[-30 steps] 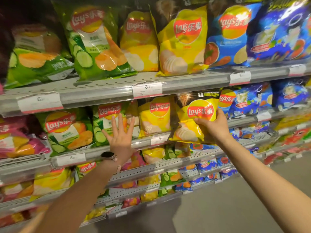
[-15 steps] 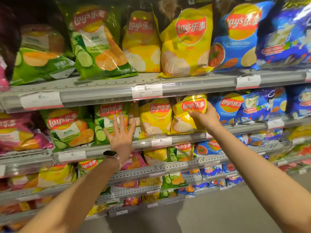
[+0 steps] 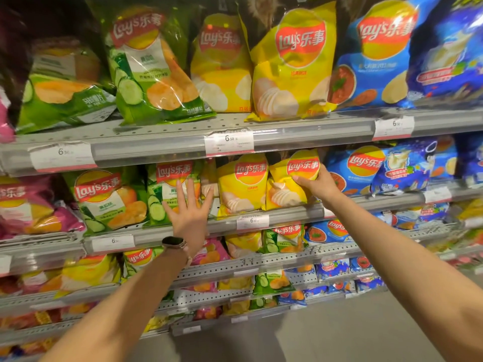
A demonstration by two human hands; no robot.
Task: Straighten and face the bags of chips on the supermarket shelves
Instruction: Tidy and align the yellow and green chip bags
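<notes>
My right hand grips the right side of a yellow chip bag standing on the second shelf, next to another yellow bag. Spread flat with straight fingers, my left hand is raised in front of a green cucumber bag on the same shelf; I cannot tell whether it touches the bag. A further green bag stands to the left. The top shelf carries larger green, yellow and blue bags, some leaning.
Blue bags fill the second shelf right of my right hand, pink bags the far left. Lower shelves hold smaller mixed bags. Price labels line the shelf rails. Grey floor lies below.
My right hand has carried the yellow bag from in front of the rail back onto the second shelf and stood it upright beside the other yellow bag. My left hand has barely moved.
</notes>
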